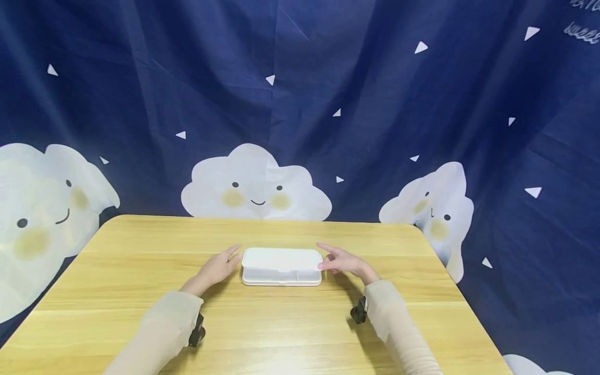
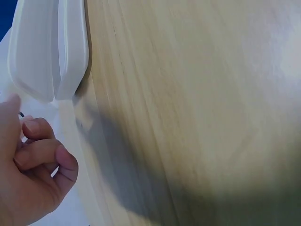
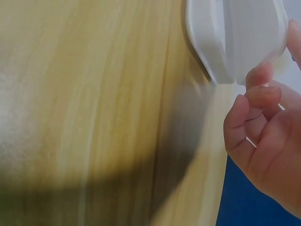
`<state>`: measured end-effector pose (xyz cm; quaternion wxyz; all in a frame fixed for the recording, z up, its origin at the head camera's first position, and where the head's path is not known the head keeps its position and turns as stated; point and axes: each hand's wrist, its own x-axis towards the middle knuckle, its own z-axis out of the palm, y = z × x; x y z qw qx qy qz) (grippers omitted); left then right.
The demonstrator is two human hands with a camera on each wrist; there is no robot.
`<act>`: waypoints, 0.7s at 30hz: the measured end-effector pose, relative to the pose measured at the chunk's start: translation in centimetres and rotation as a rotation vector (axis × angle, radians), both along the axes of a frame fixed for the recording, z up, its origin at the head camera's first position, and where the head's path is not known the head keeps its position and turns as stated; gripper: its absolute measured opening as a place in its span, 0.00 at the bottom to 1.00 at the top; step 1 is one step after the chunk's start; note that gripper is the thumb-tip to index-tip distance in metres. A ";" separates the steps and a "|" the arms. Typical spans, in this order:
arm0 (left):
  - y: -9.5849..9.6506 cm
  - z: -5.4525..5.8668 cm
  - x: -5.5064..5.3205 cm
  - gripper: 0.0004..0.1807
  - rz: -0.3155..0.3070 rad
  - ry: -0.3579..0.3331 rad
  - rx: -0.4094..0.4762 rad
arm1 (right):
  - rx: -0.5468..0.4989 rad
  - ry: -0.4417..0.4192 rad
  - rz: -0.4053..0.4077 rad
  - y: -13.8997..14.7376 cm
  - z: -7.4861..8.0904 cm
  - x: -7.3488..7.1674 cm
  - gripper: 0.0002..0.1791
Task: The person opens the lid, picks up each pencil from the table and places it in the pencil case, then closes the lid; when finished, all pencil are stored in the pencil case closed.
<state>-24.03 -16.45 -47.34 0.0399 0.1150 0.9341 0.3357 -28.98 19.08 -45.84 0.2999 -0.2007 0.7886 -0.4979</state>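
A white oblong plastic case (image 1: 281,258), shaped like a pencil case, lies crosswise on the wooden table. Its lid (image 2: 33,52) is tilted up, leaving a gap along the front side above the base (image 3: 204,42). At the case's left end is my left hand (image 1: 217,268), index finger extended close by the lid's corner, the other fingers loosely bent around nothing. By the opposite end, my right hand (image 1: 346,261) has its thumb tip right at the lid's front corner. The right index finger stretches along behind the lid's back corner, while the remaining fingers curl loosely.
The light wooden table (image 1: 262,328) has rounded far corners. Behind it hangs a dark blue curtain (image 1: 225,94) printed with smiling clouds and small white triangles. A small black device (image 1: 197,332) sits at the left wrist, and another black device (image 1: 359,311) at the right.
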 end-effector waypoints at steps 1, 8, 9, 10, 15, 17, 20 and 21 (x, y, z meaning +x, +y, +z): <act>0.1 0.0 0.0 0.28 -0.001 0.000 0.020 | 0.005 0.001 0.004 0.0 -0.1 0.0 0.43; 0.4 -0.4 -0.2 0.31 -0.093 -0.029 0.099 | 0.055 0.030 0.024 -0.1 -0.5 0.3 0.45; 0.4 -0.4 -0.2 0.31 -0.114 -0.030 0.104 | 0.065 0.032 0.022 -0.1 -0.6 0.3 0.45; 0.3 -0.5 -0.3 0.30 -0.132 -0.024 0.108 | 0.073 0.034 0.020 -0.1 -0.7 0.4 0.45; 0.2 -0.6 -0.4 0.32 -0.197 -0.025 0.119 | 0.093 0.029 0.018 -0.2 -1.0 0.6 0.45; 0.1 -0.8 -0.4 0.32 -0.204 -0.024 0.116 | 0.093 0.029 0.019 -0.2 -1.1 0.7 0.44; 0.2 -1.0 -0.5 0.33 -0.207 -0.026 0.105 | 0.085 0.040 0.023 -0.2 -1.3 0.7 0.44; 0.2 -1.1 -0.5 0.34 -0.209 -0.020 0.097 | 0.082 0.043 0.023 -0.2 -1.4 0.7 0.45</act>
